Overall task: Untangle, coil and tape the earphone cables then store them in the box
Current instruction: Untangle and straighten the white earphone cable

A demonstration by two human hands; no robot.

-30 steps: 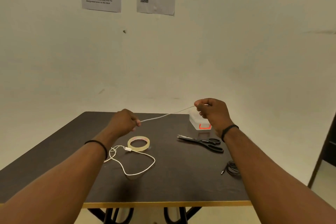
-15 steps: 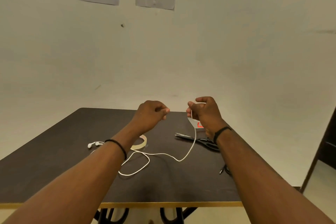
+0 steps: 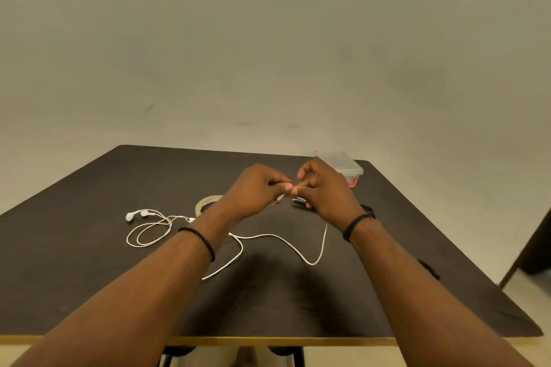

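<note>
Hands meet above the surface (image 3: 89, 217): left hand (image 3: 253, 188) pinches the plug end of the white earphone cable (image 3: 268, 236), right hand (image 3: 325, 188) has its fingers curled on the same cable. Its slack trails to the earbuds (image 3: 135, 214), far from the box (image 3: 343, 164). Coiling may snag those loose loops, or drag them against the tape roll (image 3: 204, 202).
</note>
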